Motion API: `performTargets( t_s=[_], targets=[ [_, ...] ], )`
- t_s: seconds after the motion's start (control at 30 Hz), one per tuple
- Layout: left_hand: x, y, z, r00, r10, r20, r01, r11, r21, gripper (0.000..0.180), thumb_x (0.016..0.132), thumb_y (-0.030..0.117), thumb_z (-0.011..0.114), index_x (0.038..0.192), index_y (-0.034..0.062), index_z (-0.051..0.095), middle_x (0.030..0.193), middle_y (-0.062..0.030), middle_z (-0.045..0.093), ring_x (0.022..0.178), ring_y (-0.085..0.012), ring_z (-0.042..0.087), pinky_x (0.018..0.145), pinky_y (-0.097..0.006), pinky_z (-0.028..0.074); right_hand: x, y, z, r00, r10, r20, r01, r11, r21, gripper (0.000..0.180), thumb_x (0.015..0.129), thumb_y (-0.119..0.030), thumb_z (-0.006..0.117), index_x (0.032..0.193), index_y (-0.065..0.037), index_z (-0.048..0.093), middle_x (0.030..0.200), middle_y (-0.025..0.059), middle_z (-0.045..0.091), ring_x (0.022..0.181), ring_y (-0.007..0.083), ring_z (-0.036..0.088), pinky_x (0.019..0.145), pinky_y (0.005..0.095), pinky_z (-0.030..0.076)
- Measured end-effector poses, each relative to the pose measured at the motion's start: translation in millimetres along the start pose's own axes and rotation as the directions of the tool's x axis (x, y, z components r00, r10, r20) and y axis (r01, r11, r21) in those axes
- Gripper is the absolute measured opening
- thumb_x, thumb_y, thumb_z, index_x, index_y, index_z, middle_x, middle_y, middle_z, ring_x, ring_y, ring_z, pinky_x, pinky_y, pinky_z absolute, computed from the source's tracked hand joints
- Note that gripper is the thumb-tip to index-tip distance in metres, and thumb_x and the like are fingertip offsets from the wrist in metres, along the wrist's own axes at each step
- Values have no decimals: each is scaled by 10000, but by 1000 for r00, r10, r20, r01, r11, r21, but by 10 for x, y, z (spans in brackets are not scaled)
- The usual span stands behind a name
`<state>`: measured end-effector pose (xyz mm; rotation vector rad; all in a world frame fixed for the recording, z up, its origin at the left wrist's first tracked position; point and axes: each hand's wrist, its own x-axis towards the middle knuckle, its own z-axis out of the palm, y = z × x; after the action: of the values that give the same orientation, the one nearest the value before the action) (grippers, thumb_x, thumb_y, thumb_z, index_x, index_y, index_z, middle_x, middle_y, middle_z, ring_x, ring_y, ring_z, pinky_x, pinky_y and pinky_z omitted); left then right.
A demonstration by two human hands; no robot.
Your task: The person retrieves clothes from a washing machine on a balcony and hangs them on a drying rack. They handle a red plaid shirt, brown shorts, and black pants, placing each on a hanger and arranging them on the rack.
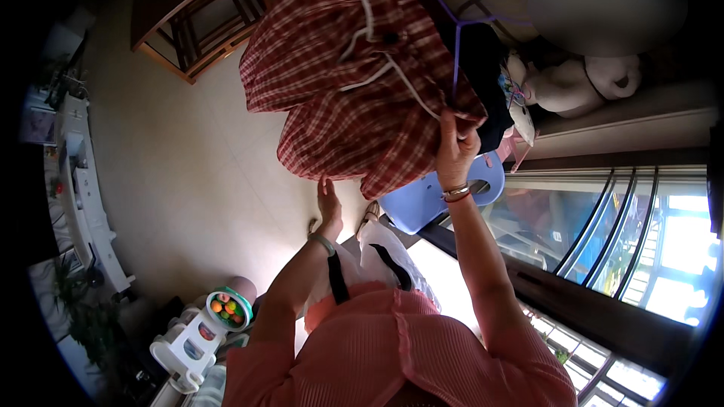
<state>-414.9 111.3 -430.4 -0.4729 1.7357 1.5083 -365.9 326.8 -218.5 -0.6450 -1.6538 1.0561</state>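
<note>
A red-and-white plaid garment (324, 83) with white cords hangs spread out in front of me, its lower edge above the floor. Its upper part reaches the top of the picture. My right hand (458, 152) pinches the garment's right edge between thumb and fingers. Below the bottom hem, my left hand (329, 207) is raised with its fingers stretched out. Its fingertips meet the hem, and I cannot tell whether they press on the cloth. A thin purple clothes hanger (457, 49) shows just behind the garment's right side, next to dark cloth (490, 124).
A blue plastic stool (415, 207) stands below my right hand. White plush toys (569, 87) sit on a ledge at right, above the window (641, 234). A wooden table (200, 0) is at far left. At lower left stands a tub of coloured balls (228, 309).
</note>
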Motion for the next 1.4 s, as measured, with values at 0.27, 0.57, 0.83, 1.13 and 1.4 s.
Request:
performTargets(
  t_s=[0.27, 0.57, 0.83, 1.13, 1.4],
  targets=[
    [-417, 138, 1346, 995, 29, 96, -28, 999, -19, 518, 1006, 437, 407, 1469, 216, 336, 1416, -104, 408, 1299, -259, 407, 1026, -421, 372, 510, 1034, -1070, 958, 174, -228, -172, 985, 29, 234, 929, -227, 647, 988, -1, 673, 901, -17, 648, 843, 63, 516, 769, 226, 420],
    [-550, -32, 1618, 939, -84, 333, 125, 987, -103, 524, 999, 427, 460, 1476, 269, 310, 780, 57, 350, 537, -54, 238, 473, -205, 276, 629, 2157, -1824, 894, 357, -273, -387, 920, -66, 329, 930, -253, 632, 1093, 31, 655, 1047, 42, 674, 922, 131, 569, 864, 284, 434],
    [-457, -385, 1393, 919, -51, 391, -10, 988, 153, 527, 1003, 439, 434, 1466, 209, 335, 1233, -71, 450, 875, -111, 462, 708, -271, 448, 463, 2388, -1878, 813, 519, -266, -571, 800, -184, 516, 930, -488, 563, 987, 20, 635, 829, 39, 605, 780, 132, 510, 733, 271, 414],
    [-1162, -99, 1151, 732, -67, 678, 108, 994, -18, 629, 989, 529, 386, 1481, 151, 288, 1481, -133, 334, 1353, -249, 351, 1058, -434, 358, -775, 1286, -1841, 629, 732, -262, -658, 680, 323, 762, 931, -640, 407, 1431, -66, 375, 1402, 118, 468, 1244, 256, 483, 961, 399, 402],
    [-2065, -475, 445, 546, -143, 826, 150, 986, 71, 596, 983, 494, 439, 1466, 161, 337, 1445, -92, 402, 1284, -190, 412, 1051, -380, 363, -2843, -236, -1788, 614, 789, 10, -508, 386, 770, 737, 981, -585, 319, 1469, -33, 296, 1503, 123, 349, 1373, 275, 348, 1086, 415, 308]
  ],
)
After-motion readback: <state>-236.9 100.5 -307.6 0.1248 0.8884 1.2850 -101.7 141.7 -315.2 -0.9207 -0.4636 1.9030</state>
